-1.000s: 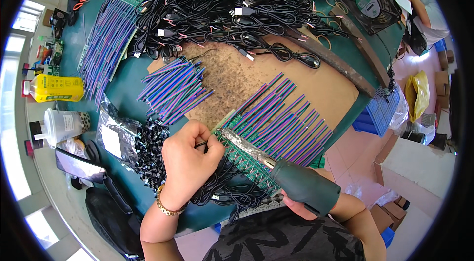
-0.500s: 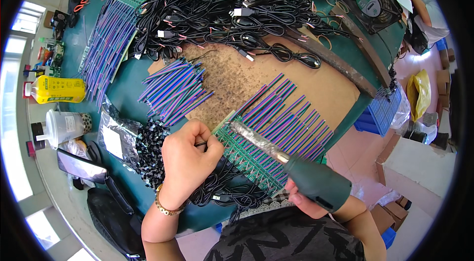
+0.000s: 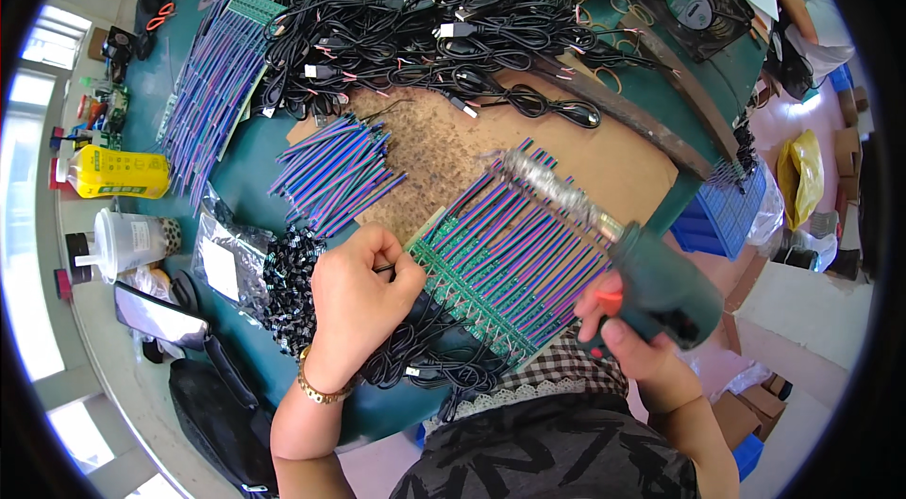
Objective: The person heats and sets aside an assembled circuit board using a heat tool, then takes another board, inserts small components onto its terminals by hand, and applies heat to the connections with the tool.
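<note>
A green soldering gun point(image 3: 670, 287) with a red trigger is gripped in my right hand point(image 3: 634, 343). Its metal barrel points up and left, its tip above the far ends of purple, blue and green ribbon wires point(image 3: 510, 254). Those wires lie side by side across a green circuit board panel point(image 3: 462, 307). At the panel's left corner my left hand point(image 3: 363, 287) is pinched shut; a bit of black cable shows between finger and thumb. Thin leads run along the panel's near edge, and black cables point(image 3: 425, 353) bunch below it.
Brown board point(image 3: 623, 159) lies under the work. Behind it are a heap of black USB cables point(image 3: 406, 18), metal bars point(image 3: 613, 108) and a fan point(image 3: 689, 4). Cut ribbon wires point(image 3: 340, 174), a yellow bottle point(image 3: 118, 172), a lidded cup point(image 3: 127, 242) and a phone point(image 3: 160, 315) stand left.
My right hand has lifted the soldering gun up and to the right, its tip leaving the panel's left end. The ribbon wires now lie closer together. My left hand stays pinched in place.
</note>
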Demonstrator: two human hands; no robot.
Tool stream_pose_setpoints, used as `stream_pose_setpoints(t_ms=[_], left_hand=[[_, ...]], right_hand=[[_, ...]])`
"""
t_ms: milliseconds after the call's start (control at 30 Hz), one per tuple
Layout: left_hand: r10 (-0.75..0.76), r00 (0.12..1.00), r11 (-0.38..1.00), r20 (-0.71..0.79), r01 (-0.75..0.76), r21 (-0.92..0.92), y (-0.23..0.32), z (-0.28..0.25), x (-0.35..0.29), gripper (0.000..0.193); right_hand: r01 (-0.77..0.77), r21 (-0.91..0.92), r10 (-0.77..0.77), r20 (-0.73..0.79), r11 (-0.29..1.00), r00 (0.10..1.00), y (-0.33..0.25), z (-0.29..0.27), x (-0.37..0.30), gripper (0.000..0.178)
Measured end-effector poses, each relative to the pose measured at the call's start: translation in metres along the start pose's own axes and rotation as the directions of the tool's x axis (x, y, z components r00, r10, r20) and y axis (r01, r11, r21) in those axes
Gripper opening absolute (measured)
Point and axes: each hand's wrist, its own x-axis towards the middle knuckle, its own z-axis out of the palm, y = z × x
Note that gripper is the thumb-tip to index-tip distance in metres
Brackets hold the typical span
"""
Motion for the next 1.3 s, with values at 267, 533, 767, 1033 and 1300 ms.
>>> stream_pose_setpoints(t_ms=[267,533,767,1033,1300], left_hand=[[0.399,0.916,0.879,-0.047,-0.367,0.306,0.012,-0.006,-0.013,0.017],[0.43,0.726,0.569,0.537,-0.68,0.463,0.043,0.018,-0.08,0.094],[0.758,0.583,0.392,0.294,-0.766,0.509,0.011,0.039,-0.108,0.035],[0.775,0.576,0.41,0.261,-0.771,0.487,0.021,0.034,-0.103,0.034],[0.885,0.214,0.006,0.414,-0.893,0.449,0.033,0.011,-0.08,0.028]], right_hand=[[0.198,0.281,-0.16,-0.153,0.939,0.975,0.005,0.0,0.033,0.032],[0.201,0.303,-0.15,-0.181,0.932,0.972,0.017,-0.001,0.049,0.031],[0.216,0.309,-0.178,-0.146,0.926,0.973,0.022,0.0,0.041,0.028],[0.209,0.367,-0.181,-0.108,0.906,0.977,0.025,-0.005,0.049,0.023],[0.17,0.418,-0.118,-0.146,0.892,0.982,0.027,-0.004,0.048,0.022]])
